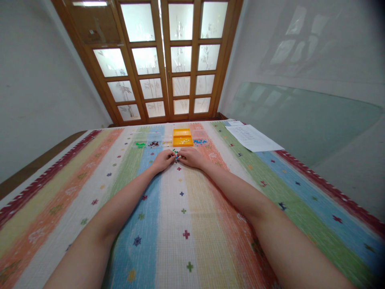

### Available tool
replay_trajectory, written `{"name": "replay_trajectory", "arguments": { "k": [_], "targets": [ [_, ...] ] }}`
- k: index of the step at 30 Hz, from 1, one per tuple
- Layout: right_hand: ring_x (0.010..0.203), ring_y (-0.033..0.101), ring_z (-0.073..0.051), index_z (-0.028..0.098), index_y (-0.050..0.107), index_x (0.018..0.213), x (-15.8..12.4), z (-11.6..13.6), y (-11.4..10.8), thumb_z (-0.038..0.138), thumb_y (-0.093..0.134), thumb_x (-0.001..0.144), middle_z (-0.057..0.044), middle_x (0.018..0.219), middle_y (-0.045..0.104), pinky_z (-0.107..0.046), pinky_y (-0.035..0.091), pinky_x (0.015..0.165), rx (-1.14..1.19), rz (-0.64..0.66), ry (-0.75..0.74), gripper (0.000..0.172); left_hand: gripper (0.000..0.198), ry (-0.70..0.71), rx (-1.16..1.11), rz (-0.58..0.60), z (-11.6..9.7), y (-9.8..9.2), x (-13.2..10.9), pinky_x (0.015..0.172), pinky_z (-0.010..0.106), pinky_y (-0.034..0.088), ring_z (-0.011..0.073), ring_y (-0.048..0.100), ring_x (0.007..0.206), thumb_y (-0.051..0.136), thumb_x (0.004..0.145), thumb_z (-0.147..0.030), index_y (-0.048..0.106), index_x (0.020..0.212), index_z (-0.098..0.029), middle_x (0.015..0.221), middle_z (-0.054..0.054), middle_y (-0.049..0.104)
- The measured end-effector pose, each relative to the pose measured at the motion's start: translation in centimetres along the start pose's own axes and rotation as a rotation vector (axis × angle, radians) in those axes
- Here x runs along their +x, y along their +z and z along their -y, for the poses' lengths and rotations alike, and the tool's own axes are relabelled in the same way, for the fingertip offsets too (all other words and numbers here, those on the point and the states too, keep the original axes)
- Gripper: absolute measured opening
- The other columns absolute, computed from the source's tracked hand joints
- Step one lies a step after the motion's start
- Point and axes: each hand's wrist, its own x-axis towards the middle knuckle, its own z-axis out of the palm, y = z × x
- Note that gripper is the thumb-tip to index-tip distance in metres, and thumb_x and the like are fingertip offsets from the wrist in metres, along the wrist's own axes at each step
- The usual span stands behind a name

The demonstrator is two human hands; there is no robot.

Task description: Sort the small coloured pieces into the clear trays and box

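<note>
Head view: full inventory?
Doors: two-plus, brown, far end
Walls: two, pale, either side
Greenish panel: one, right wall
Striped cloth: one, multicoloured, foreground
Papers: at least two, white, cloth's far right
Box: one, orange, cloth's far middle
Box pieces: several, white, inside it
Containers: uncounted, clear, flanking box
Container pieces: many; green, dark left of box, blue right
Handled pieces: count unclear, blue, green, before box
Left hand, right hand: one each, bare, at those pieces
Arms: two, bare, over cloth

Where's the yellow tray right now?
Head view, near centre: the yellow tray sits just beyond the right hand, immediately left of the blue pieces.
</note>
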Motion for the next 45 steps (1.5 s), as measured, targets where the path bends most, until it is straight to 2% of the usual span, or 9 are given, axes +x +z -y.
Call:
{"name": "replay_trajectory", "arguments": {
  "k": [7, 19, 25, 34, 39, 45],
  "targets": [
    [0.088, 0.063, -0.02, 0.02, 0.074, 0.101, 0.1, 0.1, -0.2, 0.026, 0.064, 0.101, -0.006, 0.096, 0.073, -0.028, 0.041, 0.08, 0.006, -0.005, 0.012, 0.012, 0.02, 0.018, 0.047, -0.035, 0.2, 0.2, 0.1, 0.089, 0.036, 0.051, 0.0223, 0.066, 0.092, 0.058, 0.1, -0.028, 0.076, 0.094, -0.02, 0.096, 0.006, 0.074],
    [0.09, 0.064, -0.02, 0.02, 0.074, 0.102, -0.2, -1.1, -0.2, 0.029, 0.062, 0.103, -0.007, 0.098, 0.075, -0.029, 0.041, 0.08, 0.015, -0.128, 0.185, 0.015, 0.019, 0.049, 0.295, -0.082, 0.9, 0.0, -0.1, 0.1, 0.043, 0.048, 0.0264, 0.064, 0.105, 0.058, 0.097, -0.023, 0.077, 0.097, -0.021, 0.104, 0.009, 0.074],
    [0.089, 0.064, -0.02, 0.02, 0.075, 0.099, -0.4, -2.3, -0.5, 0.028, 0.062, 0.101, -0.007, 0.098, 0.075, -0.029, 0.042, 0.081, -0.007, -0.194, 0.413, 0.015, 0.023, 0.035, 0.355, -0.032, 0.9, -0.1, -0.3, 0.099, 0.042, 0.049, 0.0267, 0.062, 0.104, 0.06, 0.087, -0.013, 0.078, 0.096, -0.022, 0.105, 0.008, 0.073],
    [0.09, 0.065, -0.023, 0.022, 0.075, 0.102, -0.9, -4.6, -1.1, 0.036, 0.057, 0.102, -0.008, 0.102, 0.077, -0.03, 0.044, 0.075, -0.082, -0.257, 0.8, 0.023, 0.019, 0.018, 0.367, -0.014, 0.7, -0.2, -0.3, 0.1, 0.042, 0.049, 0.0263, 0.061, 0.105, 0.061, 0.089, -0.02, 0.078, 0.099, -0.023, 0.106, 0.008, 0.072],
    [0.091, 0.065, -0.024, 0.02, 0.074, 0.102, -1.3, -5.3, -1.4, 0.037, 0.054, 0.103, -0.01, 0.106, 0.076, -0.031, 0.045, 0.075, -0.094, -0.265, 0.926, 0.027, 0.018, 0.042, 0.346, -0.013, 0.9, -0.2, -0.3, 0.098, 0.043, 0.05, 0.0271, 0.062, 0.104, 0.061, 0.09, -0.019, 0.077, 0.097, -0.023, 0.104, 0.008, 0.071],
    [0.093, 0.066, -0.025, 0.021, 0.076, 0.106, -1.4, -5.3, -1.3, 0.034, 0.056, 0.101, -0.011, 0.109, 0.076, -0.031, 0.045, 0.077, -0.096, -0.226, 0.96, 0.024, 0.018, 0.041, 0.32, -0.015, 0.9, -0.2, -0.3, 0.099, 0.044, 0.049, 0.0274, 0.062, 0.104, 0.061, 0.09, -0.019, 0.077, 0.097, -0.023, 0.103, 0.009, 0.071]
  ]
}}
